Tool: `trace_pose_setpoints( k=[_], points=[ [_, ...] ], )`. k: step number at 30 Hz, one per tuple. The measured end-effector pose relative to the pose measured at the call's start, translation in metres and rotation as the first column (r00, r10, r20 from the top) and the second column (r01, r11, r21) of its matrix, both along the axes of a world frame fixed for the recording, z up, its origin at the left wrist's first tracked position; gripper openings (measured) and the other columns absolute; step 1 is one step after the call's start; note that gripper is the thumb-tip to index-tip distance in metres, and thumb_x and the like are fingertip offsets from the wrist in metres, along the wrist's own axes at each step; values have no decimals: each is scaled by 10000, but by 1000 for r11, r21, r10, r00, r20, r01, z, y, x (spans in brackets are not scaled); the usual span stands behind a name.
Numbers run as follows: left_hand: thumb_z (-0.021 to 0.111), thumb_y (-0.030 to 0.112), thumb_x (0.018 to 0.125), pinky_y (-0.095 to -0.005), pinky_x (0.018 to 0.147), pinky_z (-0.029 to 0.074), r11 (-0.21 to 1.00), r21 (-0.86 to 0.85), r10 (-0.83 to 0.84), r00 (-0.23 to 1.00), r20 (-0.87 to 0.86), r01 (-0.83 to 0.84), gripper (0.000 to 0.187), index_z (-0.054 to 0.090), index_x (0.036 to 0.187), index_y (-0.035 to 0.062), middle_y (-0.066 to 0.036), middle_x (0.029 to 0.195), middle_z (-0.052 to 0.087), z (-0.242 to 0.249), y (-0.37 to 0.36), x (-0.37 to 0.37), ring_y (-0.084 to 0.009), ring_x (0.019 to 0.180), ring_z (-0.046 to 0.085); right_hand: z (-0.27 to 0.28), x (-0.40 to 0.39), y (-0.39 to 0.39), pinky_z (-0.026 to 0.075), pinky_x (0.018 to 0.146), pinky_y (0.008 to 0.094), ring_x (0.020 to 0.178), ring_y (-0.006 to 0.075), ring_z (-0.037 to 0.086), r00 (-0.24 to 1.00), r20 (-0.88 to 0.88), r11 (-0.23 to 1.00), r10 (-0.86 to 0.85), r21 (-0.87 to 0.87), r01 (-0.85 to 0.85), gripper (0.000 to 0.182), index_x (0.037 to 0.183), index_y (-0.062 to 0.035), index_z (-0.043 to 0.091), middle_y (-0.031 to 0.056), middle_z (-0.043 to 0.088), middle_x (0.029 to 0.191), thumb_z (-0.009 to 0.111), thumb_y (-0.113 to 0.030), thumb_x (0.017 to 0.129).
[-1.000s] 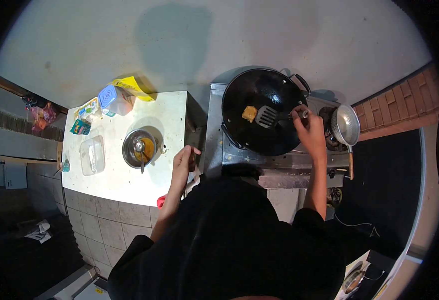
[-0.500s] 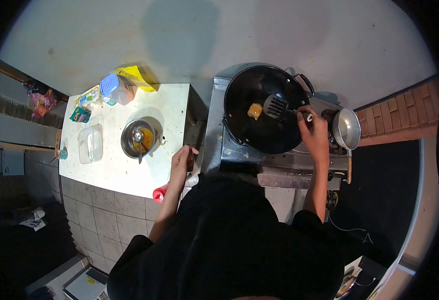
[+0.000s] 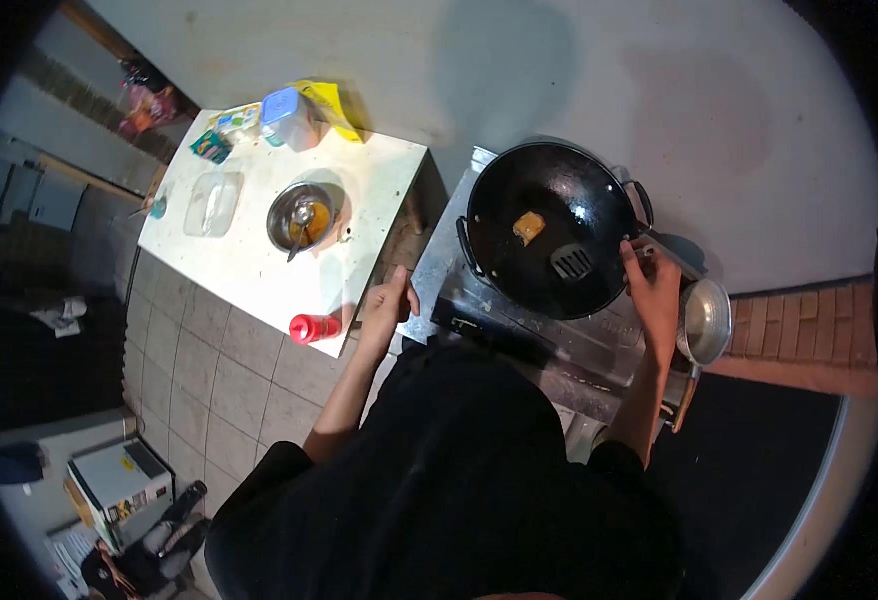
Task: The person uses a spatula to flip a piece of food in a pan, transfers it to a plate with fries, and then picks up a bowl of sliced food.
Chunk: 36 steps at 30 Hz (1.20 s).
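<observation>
My right hand (image 3: 653,285) grips the handle of a slotted spatula (image 3: 571,263) at the right rim of a black wok (image 3: 529,180). The spatula's dark slotted head rests low inside the wok, apart from a golden-brown fried piece of food (image 3: 529,228). My left hand (image 3: 389,305) hangs between table and stove, fingers loosely bent and a little apart, with nothing visible in it. Nearest to it, at the table's corner, lies a red-capped bottle (image 3: 315,328). A metal bowl (image 3: 277,232) on the table holds yellow-orange liquid and a ladle (image 3: 302,216).
The wok sits on a metal stove (image 3: 549,345). Right of it is a silver pan (image 3: 705,320) with a wooden handle. On the white table (image 3: 229,285) stand a clear plastic container (image 3: 214,205), a blue-lidded tub (image 3: 284,115), a yellow packet (image 3: 329,105) and a green packet (image 3: 211,147).
The view has turned and shifted. The spatula head has moved away from the food piece, down and right within the wok. My left hand's fingers have loosened slightly.
</observation>
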<state>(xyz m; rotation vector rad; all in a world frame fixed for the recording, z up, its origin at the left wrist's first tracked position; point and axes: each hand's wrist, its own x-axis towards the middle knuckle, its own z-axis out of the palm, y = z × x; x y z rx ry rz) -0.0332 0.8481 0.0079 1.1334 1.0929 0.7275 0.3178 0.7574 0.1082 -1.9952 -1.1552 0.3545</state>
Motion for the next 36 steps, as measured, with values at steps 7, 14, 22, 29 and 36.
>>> trace_pose_setpoints(
  k=[7, 14, 22, 29, 36],
  points=[
    [411, 465, 1007, -228, 499, 238, 1000, -22, -17, 991, -134, 14, 642, 553, 535, 55, 46, 528, 414, 1, -38, 12, -55, 497, 343, 9, 5, 1, 323, 522, 280, 568, 85, 403, 984, -42, 985, 174, 7, -174, 200, 822, 14, 636, 43, 453, 607, 663, -171, 894],
    [433, 393, 1005, -252, 442, 185, 988, -20, 150, 987, -60, -151, 622, 597, 535, 19, 55, 446, 366, -8, -76, 26, -39, 429, 283, -5, 9, 9, 377, 567, 288, 601, 148, 456, 942, -31, 941, 334, 71, -332, 182, 825, 29, 642, 84, 447, 705, 692, -143, 862],
    [428, 346, 1005, -218, 463, 243, 987, -76, 140, 990, -16, -141, 425, 595, 719, 80, -1, 536, 537, -12, -92, 29, -44, 465, 359, -9, 21, 15, 410, 574, 273, 628, 127, 508, 894, -135, 904, 427, 94, -417, 204, 786, 51, 615, 71, 533, 799, 696, -121, 860],
    [416, 385, 1012, -216, 476, 251, 984, -102, 143, 989, -42, -147, 583, 569, 552, 62, 16, 515, 514, -1, -76, 40, -32, 473, 377, -31, 24, 17, 379, 468, 221, 480, 54, 479, 823, -477, 948, 307, 79, -308, 318, 693, -34, 569, -6, 539, 605, 601, -219, 949],
    [432, 393, 1005, -252, 467, 170, 994, -55, 97, 995, -27, -99, 600, 569, 534, 47, 69, 473, 344, -15, -52, 29, -36, 458, 265, -56, 35, 10, 335, 415, 218, 429, 56, 459, 875, -484, 998, 32, -37, -57, 425, 647, -45, 562, -11, 485, 501, 557, -324, 967]
  ],
)
